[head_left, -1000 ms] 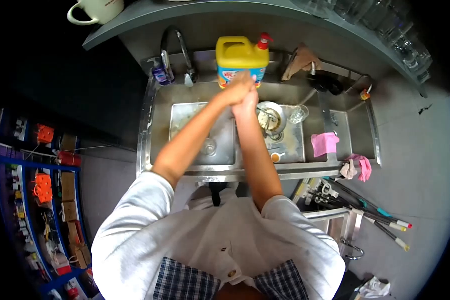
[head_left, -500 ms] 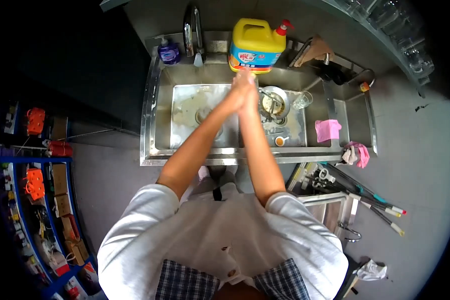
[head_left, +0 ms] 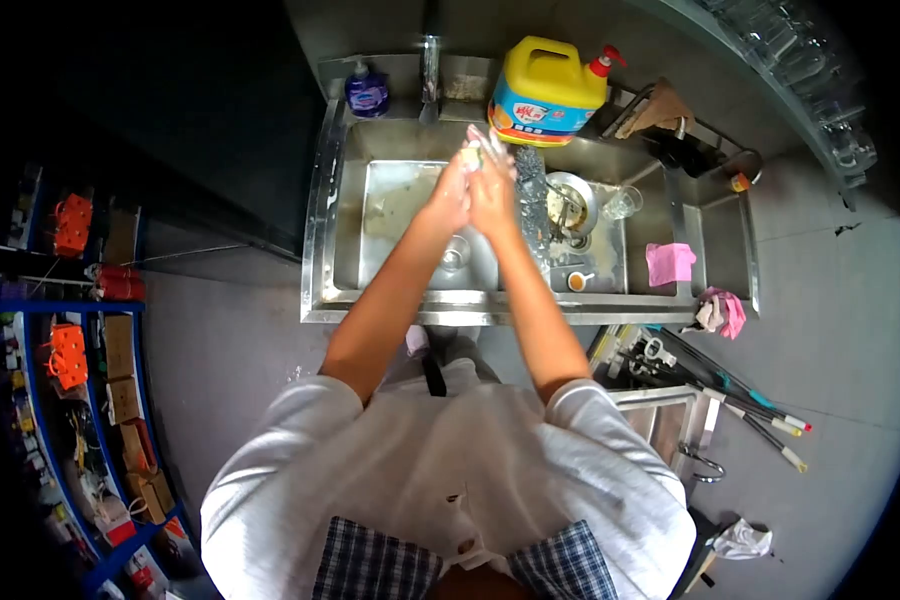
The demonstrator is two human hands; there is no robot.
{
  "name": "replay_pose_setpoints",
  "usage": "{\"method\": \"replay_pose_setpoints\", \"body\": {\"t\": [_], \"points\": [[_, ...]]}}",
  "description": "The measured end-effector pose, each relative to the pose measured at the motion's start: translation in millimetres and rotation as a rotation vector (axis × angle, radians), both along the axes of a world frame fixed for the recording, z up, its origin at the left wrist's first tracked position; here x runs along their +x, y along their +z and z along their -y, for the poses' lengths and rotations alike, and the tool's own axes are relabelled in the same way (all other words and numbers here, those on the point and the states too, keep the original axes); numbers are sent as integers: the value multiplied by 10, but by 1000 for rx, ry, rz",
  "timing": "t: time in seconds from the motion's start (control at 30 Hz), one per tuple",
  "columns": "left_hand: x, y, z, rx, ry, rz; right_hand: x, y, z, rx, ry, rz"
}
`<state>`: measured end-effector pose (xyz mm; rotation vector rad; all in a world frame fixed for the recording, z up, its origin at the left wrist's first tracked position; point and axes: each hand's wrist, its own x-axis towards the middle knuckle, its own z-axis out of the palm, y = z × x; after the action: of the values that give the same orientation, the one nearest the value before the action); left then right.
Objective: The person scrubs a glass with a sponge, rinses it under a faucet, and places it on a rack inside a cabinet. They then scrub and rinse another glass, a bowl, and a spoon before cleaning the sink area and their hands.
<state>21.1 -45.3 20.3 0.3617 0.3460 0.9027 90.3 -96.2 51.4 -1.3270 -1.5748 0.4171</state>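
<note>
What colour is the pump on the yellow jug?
The pump is red, clearest in the head view.

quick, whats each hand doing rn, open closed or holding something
Left hand: against the right; open or closed cannot be told.
Right hand: against the left; grip cannot be told, though a small yellowish thing shows there.

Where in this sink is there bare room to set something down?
Two patches look open: the stained sink floor between the left wall and left hand, and the small basin right of the pink cloth. It is crowded right of the right hand, where the dish, glass and cup sit.
</note>
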Motion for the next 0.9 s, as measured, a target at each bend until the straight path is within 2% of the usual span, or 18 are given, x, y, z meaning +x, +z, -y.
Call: {"method": "replay_pose_setpoints", "body": {"t": [0.03,0.07,0.1,0.13,0.17,0.2,0.23,0.27,0.3,0.37,0.4,0.5,0.53,0.63,0.67,0.73,0.8,0.9], "points": [[-20,-32,30,4,-72,135,23,228,-3,0,-36,134],[-108,-27,-26,-35,-172,-17,-24,-98,-27,-27,4,93],[-234,136,-148,-269,-290,60,-95,-412,-77,-51,43,56],[-342,44,-228,-269,-273,236,-226,-345,73,88,13,174],[-412,-57,-277,-269,-252,408,-249,-29,170,206,169,137],[-361,85,-207,-230,-136,100,-106,-252,84,38,148,93],[-293,194,-51,-282,-158,-153,13,-461,-67,-124,124,49],[-105,-36,29,-177,-2,-243,-36,-382,-167,-219,-13,-298],[22,-306,131,-81,148,-332,-78,-585,-212,-202,-61,-457],[-22,-277,235,102,336,-574,-197,-1128,-349,-152,-161,-773],[-51,-282,227,197,430,-695,-385,-454,-164,-269,-176,-1070],[-80,-568,395,834,576,-839,115,-816,-535,-765,49,-1809],[-108,-536,387,767,548,-844,91,-813,-457,-652,456,-1830],[-166,-291,203,562,496,-843,-214,-819,-387,-545,-4,-1719],[-198,-403,92,546,452,-918,-286,-704,-295,-436,-89,-1720],[-120,-855,-155,498,741,-941,-450,-954,-241,-291,-188,-1326],[-130,-627,-159,198,781,-731,-592,-972,-216,-186,-248,-873],[-345,-584,2,-54,372,-503,-470,-1038,-335,-303,-239,-707]]}}
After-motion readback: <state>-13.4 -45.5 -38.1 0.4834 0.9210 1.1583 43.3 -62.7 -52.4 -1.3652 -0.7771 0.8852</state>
